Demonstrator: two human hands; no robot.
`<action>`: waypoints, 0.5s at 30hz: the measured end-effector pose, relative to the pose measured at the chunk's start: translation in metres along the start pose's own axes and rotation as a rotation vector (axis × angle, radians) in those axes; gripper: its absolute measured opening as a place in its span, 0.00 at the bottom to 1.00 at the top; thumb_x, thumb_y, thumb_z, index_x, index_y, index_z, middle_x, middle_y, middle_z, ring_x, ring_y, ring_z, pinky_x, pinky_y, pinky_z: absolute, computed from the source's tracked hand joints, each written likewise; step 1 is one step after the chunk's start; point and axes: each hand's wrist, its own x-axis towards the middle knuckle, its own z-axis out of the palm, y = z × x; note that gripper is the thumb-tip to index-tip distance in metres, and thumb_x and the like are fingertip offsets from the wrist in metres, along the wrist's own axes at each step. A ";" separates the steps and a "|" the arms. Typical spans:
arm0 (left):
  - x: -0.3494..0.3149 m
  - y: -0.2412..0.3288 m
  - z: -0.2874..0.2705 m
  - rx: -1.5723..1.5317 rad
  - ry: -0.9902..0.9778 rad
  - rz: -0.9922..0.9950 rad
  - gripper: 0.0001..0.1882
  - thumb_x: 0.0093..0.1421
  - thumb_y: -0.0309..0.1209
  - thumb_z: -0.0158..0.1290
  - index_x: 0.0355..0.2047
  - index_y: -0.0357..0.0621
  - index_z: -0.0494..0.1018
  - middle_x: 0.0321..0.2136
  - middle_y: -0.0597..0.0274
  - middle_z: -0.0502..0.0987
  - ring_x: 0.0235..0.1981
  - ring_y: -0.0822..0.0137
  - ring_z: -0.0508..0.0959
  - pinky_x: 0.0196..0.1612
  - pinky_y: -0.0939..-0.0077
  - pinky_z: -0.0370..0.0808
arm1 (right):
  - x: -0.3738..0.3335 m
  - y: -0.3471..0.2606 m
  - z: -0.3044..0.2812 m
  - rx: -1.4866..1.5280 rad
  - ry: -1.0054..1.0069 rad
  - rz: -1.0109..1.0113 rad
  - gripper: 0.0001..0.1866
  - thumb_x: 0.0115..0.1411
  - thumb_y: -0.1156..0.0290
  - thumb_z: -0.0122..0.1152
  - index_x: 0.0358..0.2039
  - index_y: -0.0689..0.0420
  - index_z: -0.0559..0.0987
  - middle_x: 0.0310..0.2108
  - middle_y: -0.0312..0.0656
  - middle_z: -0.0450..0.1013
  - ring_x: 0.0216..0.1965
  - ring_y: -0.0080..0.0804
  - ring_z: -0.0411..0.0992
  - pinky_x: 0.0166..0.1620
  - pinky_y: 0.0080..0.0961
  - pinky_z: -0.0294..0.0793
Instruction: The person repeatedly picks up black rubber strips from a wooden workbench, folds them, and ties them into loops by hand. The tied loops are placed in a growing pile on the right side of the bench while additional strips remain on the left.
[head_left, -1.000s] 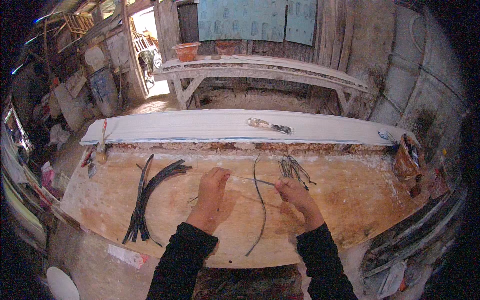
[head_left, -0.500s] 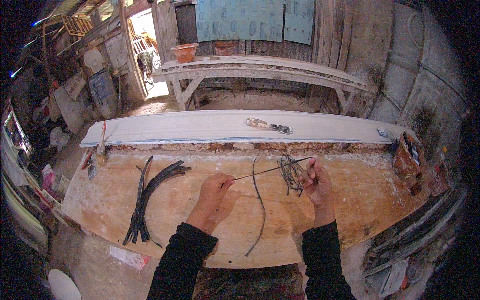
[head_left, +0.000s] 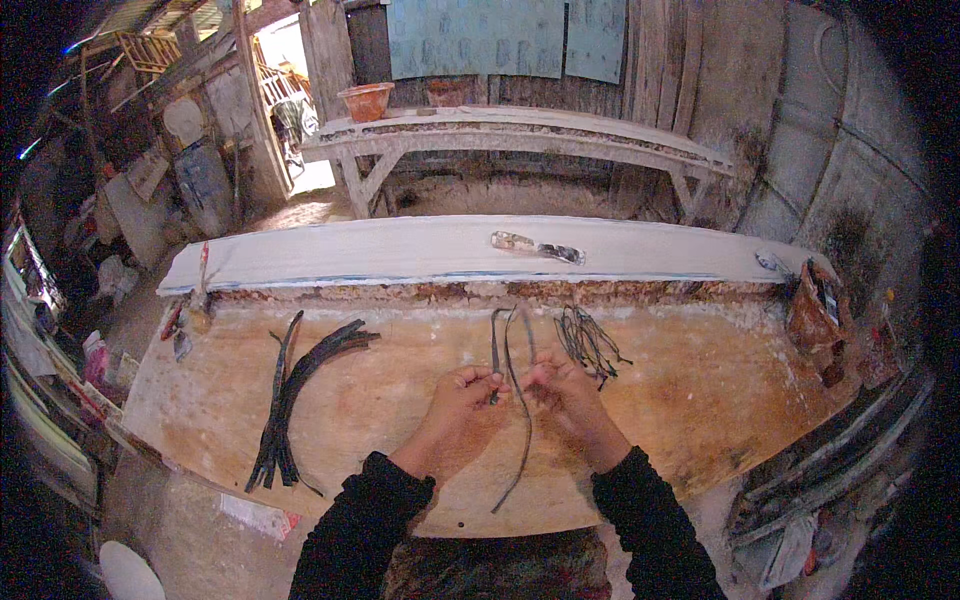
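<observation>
Over the middle of the wooden board (head_left: 690,430), my two hands are close together. My left hand (head_left: 462,415) pinches a thin black strip (head_left: 495,345), which rises above its fingertips. My right hand (head_left: 572,402) is pinched too, and a blurred dark length stands up from its fingers; whether both are one strip I cannot tell. Between the hands lies a loose, curved black strip (head_left: 525,430). A thick bundle of black strips (head_left: 290,400) rests left of my left hand. Beyond my right hand is a small pile of thin, knotted-looking black strips (head_left: 590,345).
A whitish raised ledge (head_left: 380,250) crosses behind the board, with a plaster-smeared tool (head_left: 538,247) on it. A brush (head_left: 202,295) stands at the left corner, and a brown container (head_left: 818,310) at the right. Farther back, an orange bowl (head_left: 366,102) sits on a long bench (head_left: 540,143).
My hands have come together from a wider spread. The strip stretched taut between them is now slack, with lengths pointing upward. My right hand has moved left, away from the small pile.
</observation>
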 end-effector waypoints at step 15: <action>0.003 -0.010 0.000 0.163 -0.044 0.119 0.06 0.57 0.26 0.50 0.32 0.35 0.72 0.21 0.67 0.71 0.20 0.78 0.69 0.24 0.83 0.68 | 0.002 0.021 -0.003 -0.295 0.109 0.082 0.06 0.52 0.73 0.60 0.30 0.58 0.74 0.28 0.33 0.72 0.29 0.20 0.69 0.33 0.16 0.68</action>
